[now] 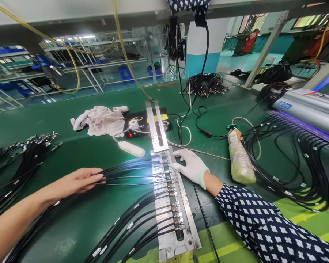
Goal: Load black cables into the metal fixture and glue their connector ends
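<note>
A long metal fixture (186,215) lies on the green table, with black cables (142,212) running into its slots from the left. My bare left hand (84,179) is closed round a bundle of black cables (120,168) left of the fixture; their far ends reach its upper slots. On my right hand (190,165) is a white glove. Its fingers are apart, and the fingertips touch the fixture's right edge near the top. Beyond the fixture, a slotted metal plate (152,128) rests partly over a black box (138,120) with a red light.
A white cloth (101,120) and a white rounded tool (131,149) lie at the back left. More cable bundles (30,160) are at the far left. A wrapped bottle (239,157) stands out on the right, near a silver machine (309,109) with cables.
</note>
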Demonstrator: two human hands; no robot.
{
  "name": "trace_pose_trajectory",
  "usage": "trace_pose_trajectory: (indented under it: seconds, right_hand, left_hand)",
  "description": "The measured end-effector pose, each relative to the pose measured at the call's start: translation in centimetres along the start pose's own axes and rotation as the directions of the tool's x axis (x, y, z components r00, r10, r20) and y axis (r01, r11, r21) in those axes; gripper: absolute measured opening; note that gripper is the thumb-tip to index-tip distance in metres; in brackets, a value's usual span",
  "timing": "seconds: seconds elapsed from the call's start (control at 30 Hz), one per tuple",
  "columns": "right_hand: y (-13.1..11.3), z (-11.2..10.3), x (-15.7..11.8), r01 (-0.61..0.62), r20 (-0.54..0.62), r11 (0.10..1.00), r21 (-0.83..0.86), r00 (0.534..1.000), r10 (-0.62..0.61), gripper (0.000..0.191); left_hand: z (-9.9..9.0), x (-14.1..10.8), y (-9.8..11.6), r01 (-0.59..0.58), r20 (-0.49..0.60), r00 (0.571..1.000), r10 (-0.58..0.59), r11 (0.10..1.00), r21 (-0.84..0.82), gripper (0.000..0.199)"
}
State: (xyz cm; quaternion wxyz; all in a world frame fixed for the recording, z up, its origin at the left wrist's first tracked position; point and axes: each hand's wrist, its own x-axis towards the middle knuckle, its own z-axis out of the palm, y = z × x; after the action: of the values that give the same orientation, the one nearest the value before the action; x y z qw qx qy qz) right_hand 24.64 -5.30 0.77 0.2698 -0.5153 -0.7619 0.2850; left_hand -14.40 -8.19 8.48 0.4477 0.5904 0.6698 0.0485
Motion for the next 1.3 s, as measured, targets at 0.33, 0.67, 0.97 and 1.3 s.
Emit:
trace_pose_trajectory:
  seconds: [0.33, 0.67, 0.97, 1.3]
  right_hand:
    - [0.1, 0.0, 0.1, 0.004, -0.001, 1.0, -0.016, 1.0, -0.004, 0.032]
    - [0.4, 0.0, 0.1, 0.004, 0.008, 1.0, -0.006, 1.0, -0.004, 0.03]
    - [0.4, 0.0, 0.0, 0.012, -0.012, 1.0, 0.015, 1.0, -0.012, 0.029]
    - [-1.7, -1.4, -1.7, 0.101, -0.111, 0.98, 0.17, 0.99, -0.083, 0.015]
  left_hand:
    - [2.9, -0.9, -1.2, -0.087, -0.304, 0.857, 0.417, 0.698, 0.711, 0.034]
    - [15.4, -3.1, 6.4, -0.274, -0.084, 0.94, 0.33, 0.879, 0.39, 0.032]
    - [13.1, -0.6, 7.1, -0.236, 0.131, 0.965, 0.227, 0.97, 0.054, 0.04]
    - [11.2, -4.1, 7.8, -0.262, -0.096, 0.954, 0.283, 0.947, 0.185, 0.038]
